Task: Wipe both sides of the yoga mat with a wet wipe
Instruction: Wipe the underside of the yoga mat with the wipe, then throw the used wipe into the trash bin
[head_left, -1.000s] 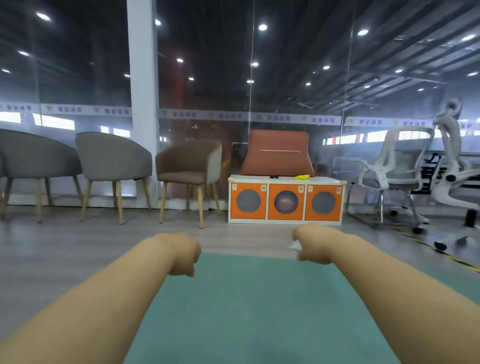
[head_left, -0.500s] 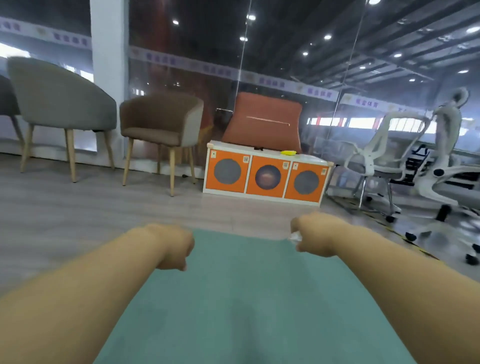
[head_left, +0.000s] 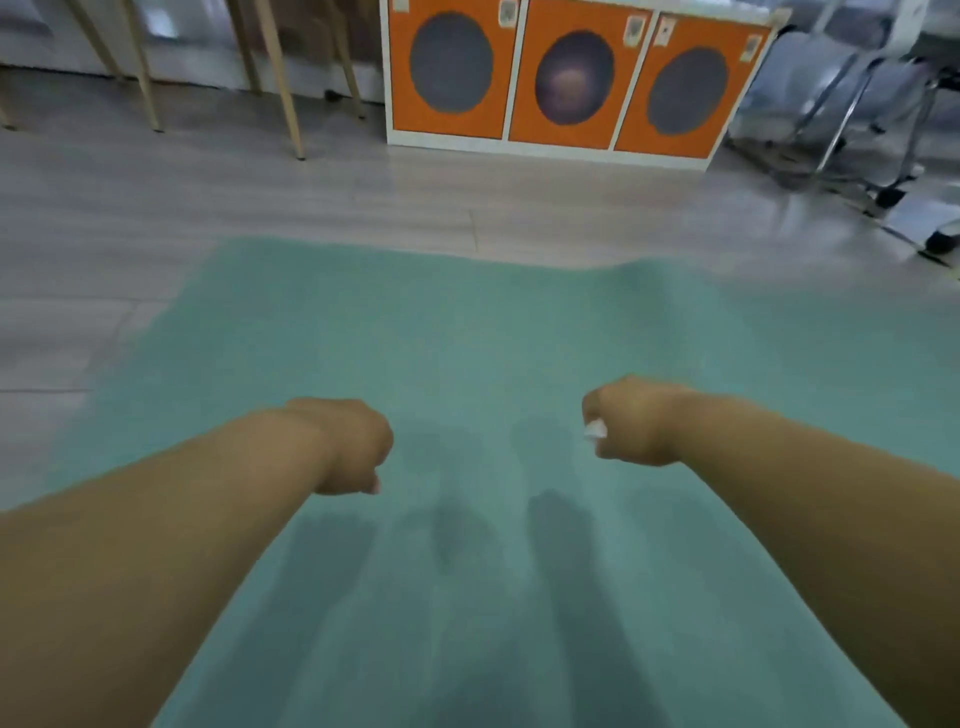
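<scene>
Teal matte yoga mat (head_left: 467, 338) flat on grey plank floor (head_left: 260, 208), long axis bottom-to-top of frame. Right hand (head_left: 631, 421) fisted round crumpled white wet wipe (head_left: 595, 429); left hand (head_left: 353, 447) fisted, empty, both above mat centre

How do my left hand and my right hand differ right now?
The right hand grips a white wet wipe, a bit of which pokes out of the fist; the left hand is curled with nothing visible in it. The right hand reaches slightly farther forward than the left. Both are fists above the green yoga mat.
</scene>
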